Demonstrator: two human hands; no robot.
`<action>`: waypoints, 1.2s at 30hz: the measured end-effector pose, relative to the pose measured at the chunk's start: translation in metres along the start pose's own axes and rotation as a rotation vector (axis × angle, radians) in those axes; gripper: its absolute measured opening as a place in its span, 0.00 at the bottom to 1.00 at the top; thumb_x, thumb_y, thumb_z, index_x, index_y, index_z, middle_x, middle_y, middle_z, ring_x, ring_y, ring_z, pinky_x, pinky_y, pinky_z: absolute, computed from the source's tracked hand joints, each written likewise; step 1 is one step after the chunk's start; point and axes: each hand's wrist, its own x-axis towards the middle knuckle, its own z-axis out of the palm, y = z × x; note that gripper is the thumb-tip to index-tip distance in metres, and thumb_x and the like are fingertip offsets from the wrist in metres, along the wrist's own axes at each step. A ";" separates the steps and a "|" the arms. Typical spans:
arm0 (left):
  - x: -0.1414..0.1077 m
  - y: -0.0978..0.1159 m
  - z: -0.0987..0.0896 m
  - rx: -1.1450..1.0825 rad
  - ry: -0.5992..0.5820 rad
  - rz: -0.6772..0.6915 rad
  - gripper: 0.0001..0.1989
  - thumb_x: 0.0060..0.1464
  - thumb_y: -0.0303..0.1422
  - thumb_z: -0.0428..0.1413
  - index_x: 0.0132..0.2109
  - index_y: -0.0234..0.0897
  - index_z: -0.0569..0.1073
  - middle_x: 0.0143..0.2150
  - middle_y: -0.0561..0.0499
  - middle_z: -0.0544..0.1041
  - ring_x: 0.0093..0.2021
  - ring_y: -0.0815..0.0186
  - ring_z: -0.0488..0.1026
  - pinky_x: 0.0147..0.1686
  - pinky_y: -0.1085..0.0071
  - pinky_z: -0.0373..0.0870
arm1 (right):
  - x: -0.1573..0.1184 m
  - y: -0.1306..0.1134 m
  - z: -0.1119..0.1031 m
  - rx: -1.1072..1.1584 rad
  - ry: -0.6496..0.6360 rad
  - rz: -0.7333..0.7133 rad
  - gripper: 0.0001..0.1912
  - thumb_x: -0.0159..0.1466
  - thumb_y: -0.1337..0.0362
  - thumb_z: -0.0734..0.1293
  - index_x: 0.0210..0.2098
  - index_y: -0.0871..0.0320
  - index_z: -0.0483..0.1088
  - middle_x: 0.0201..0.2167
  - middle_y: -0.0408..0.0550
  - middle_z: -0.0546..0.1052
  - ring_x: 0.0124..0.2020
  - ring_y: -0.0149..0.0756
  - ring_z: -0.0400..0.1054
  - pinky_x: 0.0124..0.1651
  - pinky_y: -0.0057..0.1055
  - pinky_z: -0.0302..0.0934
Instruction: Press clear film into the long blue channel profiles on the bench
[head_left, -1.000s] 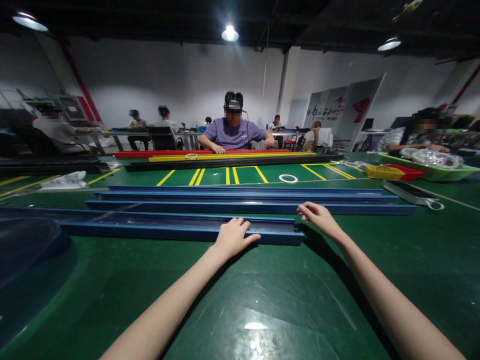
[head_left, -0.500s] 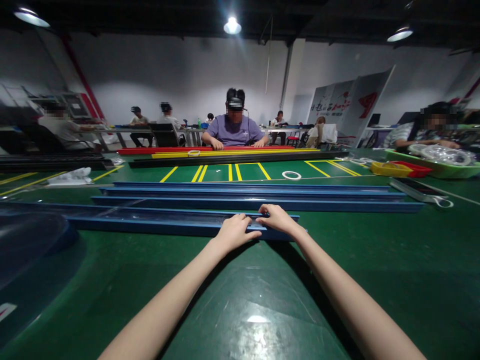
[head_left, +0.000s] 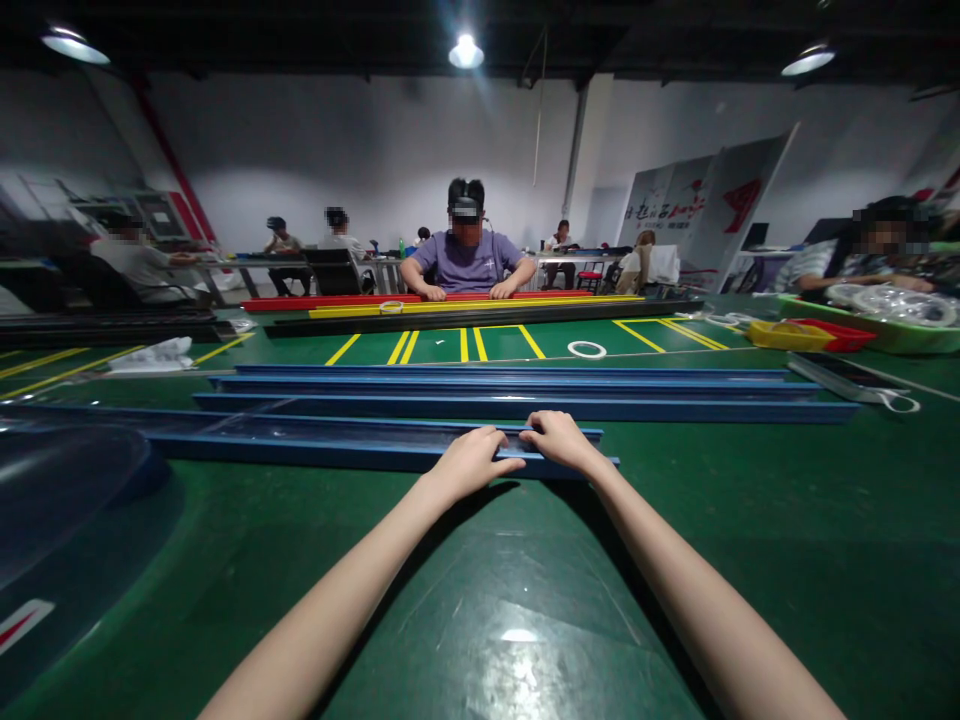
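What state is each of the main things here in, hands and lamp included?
Near blue channel: lying down, open side up
Left hand: on that channel, fingers bent
Right hand: at that channel, fingers bent
White ring: lying flat
Phone: lying down, screen dark
Green tray: loaded
Middle ceiling lamp: lit
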 end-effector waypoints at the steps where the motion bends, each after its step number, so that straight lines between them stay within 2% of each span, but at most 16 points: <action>1: 0.000 -0.001 -0.001 -0.026 0.007 0.006 0.14 0.52 0.43 0.50 0.35 0.36 0.70 0.34 0.50 0.73 0.35 0.65 0.69 0.33 0.73 0.64 | 0.000 0.001 0.000 0.005 0.000 -0.013 0.11 0.58 0.59 0.59 0.30 0.57 0.71 0.33 0.49 0.76 0.36 0.39 0.67 0.34 0.29 0.50; 6: 0.000 -0.003 -0.007 -0.091 0.073 0.003 0.15 0.56 0.42 0.45 0.37 0.37 0.71 0.34 0.51 0.73 0.35 0.66 0.69 0.35 0.73 0.63 | 0.002 0.005 0.000 0.031 -0.012 -0.055 0.12 0.58 0.60 0.59 0.30 0.58 0.71 0.32 0.50 0.75 0.35 0.37 0.66 0.33 0.28 0.50; 10: -0.002 -0.004 -0.012 -0.012 0.086 -0.031 0.15 0.57 0.39 0.43 0.37 0.38 0.71 0.37 0.51 0.73 0.37 0.66 0.70 0.35 0.73 0.64 | 0.003 0.006 0.000 0.010 -0.020 -0.068 0.11 0.59 0.61 0.59 0.29 0.58 0.71 0.32 0.50 0.75 0.34 0.37 0.66 0.34 0.27 0.51; 17: -0.006 -0.009 -0.020 0.146 0.070 -0.023 0.16 0.58 0.38 0.41 0.35 0.37 0.71 0.35 0.50 0.73 0.37 0.66 0.70 0.34 0.73 0.63 | 0.004 0.012 0.001 -0.007 -0.003 -0.085 0.11 0.59 0.62 0.60 0.30 0.59 0.71 0.32 0.51 0.75 0.35 0.37 0.67 0.35 0.26 0.52; 21: -0.006 -0.011 -0.019 0.200 0.080 -0.001 0.17 0.59 0.38 0.41 0.35 0.37 0.71 0.35 0.50 0.73 0.37 0.66 0.69 0.35 0.73 0.63 | -0.002 0.029 -0.005 0.004 -0.008 -0.079 0.11 0.58 0.61 0.60 0.29 0.60 0.72 0.30 0.50 0.76 0.32 0.36 0.67 0.33 0.25 0.53; 27: -0.006 -0.013 -0.014 0.188 0.074 0.104 0.15 0.58 0.40 0.43 0.36 0.37 0.70 0.36 0.51 0.73 0.38 0.67 0.69 0.37 0.73 0.63 | -0.015 0.061 -0.019 0.012 -0.011 -0.096 0.13 0.57 0.61 0.59 0.29 0.61 0.72 0.30 0.50 0.76 0.32 0.36 0.67 0.34 0.26 0.55; 36: -0.006 -0.012 -0.006 0.166 0.065 0.221 0.13 0.57 0.39 0.45 0.41 0.36 0.69 0.40 0.50 0.73 0.41 0.67 0.69 0.40 0.73 0.64 | -0.036 0.091 -0.037 -0.001 0.013 0.000 0.18 0.55 0.54 0.60 0.31 0.62 0.73 0.31 0.52 0.76 0.34 0.39 0.68 0.35 0.28 0.57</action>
